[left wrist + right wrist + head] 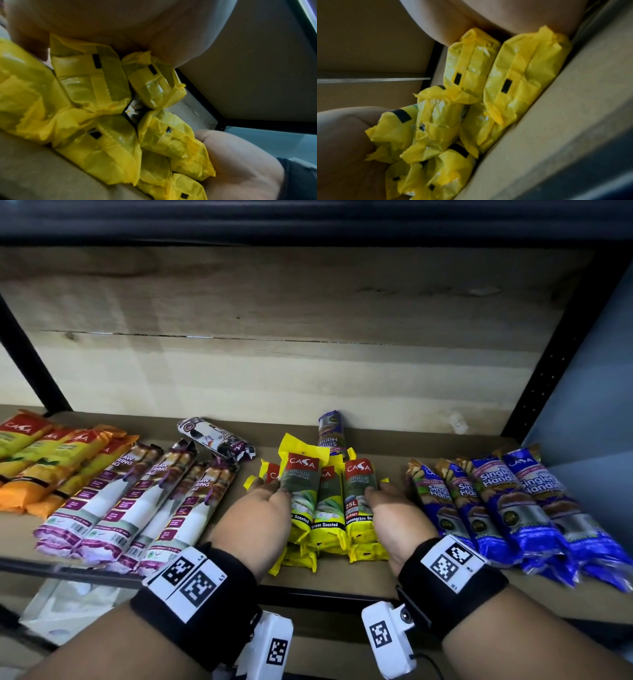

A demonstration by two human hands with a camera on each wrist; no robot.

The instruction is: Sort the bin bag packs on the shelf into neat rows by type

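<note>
A tan shelf sits in a black metal frame, backed by a pale wood-grain panel with a thin horizontal crack. Rightward stands a blue-grey wall, perhaps painted; light dims upward.

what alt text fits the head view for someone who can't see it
The left hand and right hand hold a stacked pile of yellow packs from either side at the middle of a brown shelf. Orange packs and purple-white packs lie in rows to the left, blue packs to the right.
</note>
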